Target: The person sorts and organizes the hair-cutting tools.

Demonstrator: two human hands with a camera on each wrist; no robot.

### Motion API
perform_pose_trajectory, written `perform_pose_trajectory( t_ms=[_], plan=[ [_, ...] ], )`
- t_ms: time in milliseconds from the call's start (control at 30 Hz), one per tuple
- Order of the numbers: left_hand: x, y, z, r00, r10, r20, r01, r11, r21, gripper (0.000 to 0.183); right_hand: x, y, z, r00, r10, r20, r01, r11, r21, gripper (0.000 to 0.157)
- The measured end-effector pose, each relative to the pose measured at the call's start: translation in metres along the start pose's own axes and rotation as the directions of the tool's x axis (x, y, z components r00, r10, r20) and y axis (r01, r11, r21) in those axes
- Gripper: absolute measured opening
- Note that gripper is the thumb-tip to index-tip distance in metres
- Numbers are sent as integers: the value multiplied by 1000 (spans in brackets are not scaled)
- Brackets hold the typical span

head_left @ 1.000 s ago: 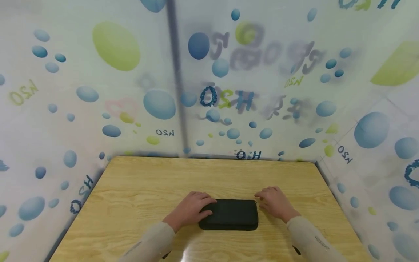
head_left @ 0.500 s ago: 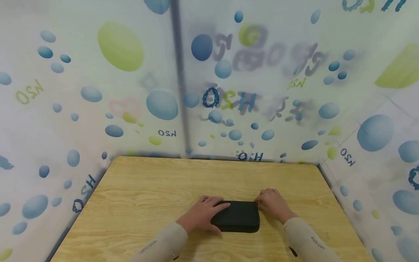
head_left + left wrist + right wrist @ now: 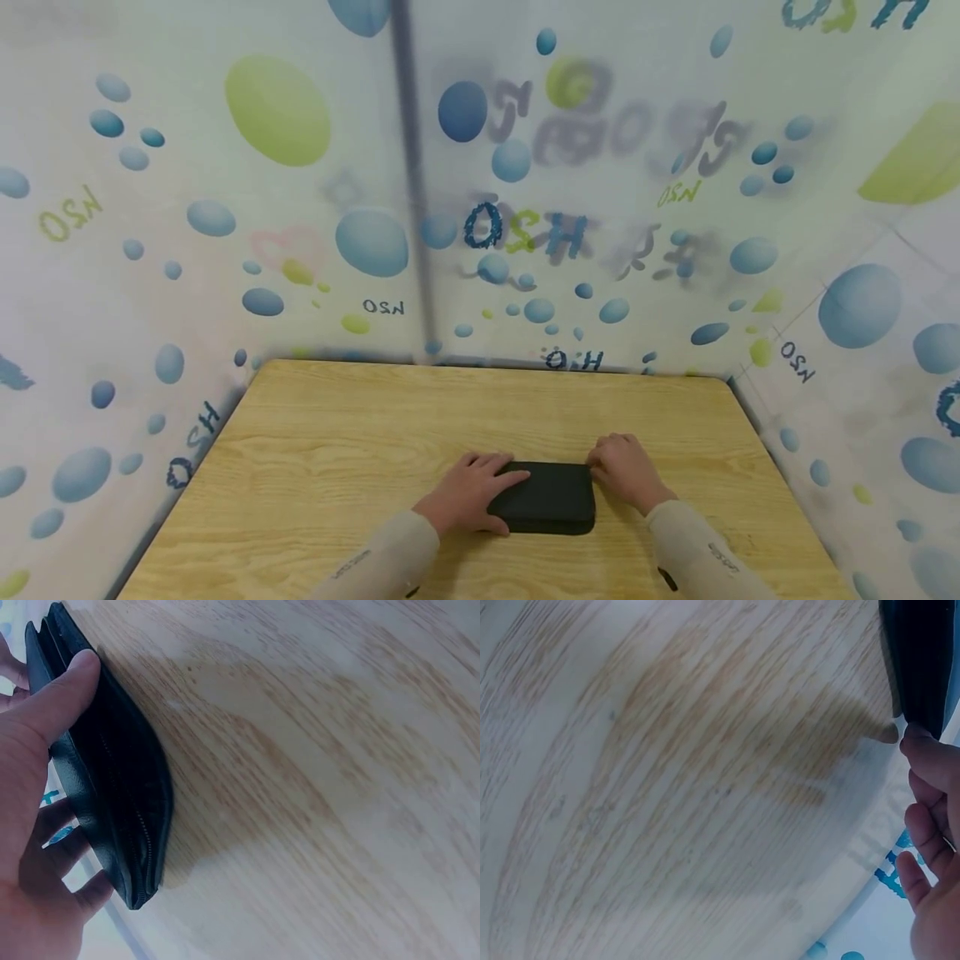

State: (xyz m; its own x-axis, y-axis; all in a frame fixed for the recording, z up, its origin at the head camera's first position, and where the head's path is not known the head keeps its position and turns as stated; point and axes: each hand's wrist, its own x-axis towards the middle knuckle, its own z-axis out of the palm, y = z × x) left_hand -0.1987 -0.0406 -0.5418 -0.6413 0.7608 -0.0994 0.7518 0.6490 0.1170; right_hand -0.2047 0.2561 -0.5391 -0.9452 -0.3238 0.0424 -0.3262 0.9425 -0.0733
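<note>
A black zip-around wallet (image 3: 551,497) lies flat on the wooden table, its long side facing me. My left hand (image 3: 467,496) grips its left part, with the fingers spread over the top and the thumb at the near edge. In the left wrist view, the thumb presses on the wallet's edge (image 3: 124,772), where a line of zipper teeth shows, and its layers stand slightly apart at the upper end. My right hand (image 3: 624,469) pinches at the far right corner with thumb and forefinger; whatever small part lies between the fingertips is hidden.
The light wood table (image 3: 360,417) reaches back to a white wall covering (image 3: 637,208) printed with blue and green bubbles. Similar covering stands along the left and right sides of the table.
My left hand has slid right and farther over the wallet. My right hand has come in to the far right corner and closed its fingers there. The wallet is almost in place.
</note>
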Motion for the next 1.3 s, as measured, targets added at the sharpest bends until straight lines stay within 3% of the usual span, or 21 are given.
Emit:
perform_pose_trajectory(
  t_ms=[467, 867, 1300],
  plan=[
    [0, 5, -7, 996, -51, 66, 52, 999, -15, 81, -3, 4, 5, 998, -18, -58, 19, 1000, 19, 8],
    [0, 5, -9, 998, -40, 46, 41, 999, -13, 80, -13, 18, 0, 987, -128, -97, 123, 991, -54, 5],
    [1, 5, -7, 998, -40, 40, 40, 999, -10, 80, -17, 20, 3, 981, -148, -129, 144, 989, -39, 6]
  ],
)
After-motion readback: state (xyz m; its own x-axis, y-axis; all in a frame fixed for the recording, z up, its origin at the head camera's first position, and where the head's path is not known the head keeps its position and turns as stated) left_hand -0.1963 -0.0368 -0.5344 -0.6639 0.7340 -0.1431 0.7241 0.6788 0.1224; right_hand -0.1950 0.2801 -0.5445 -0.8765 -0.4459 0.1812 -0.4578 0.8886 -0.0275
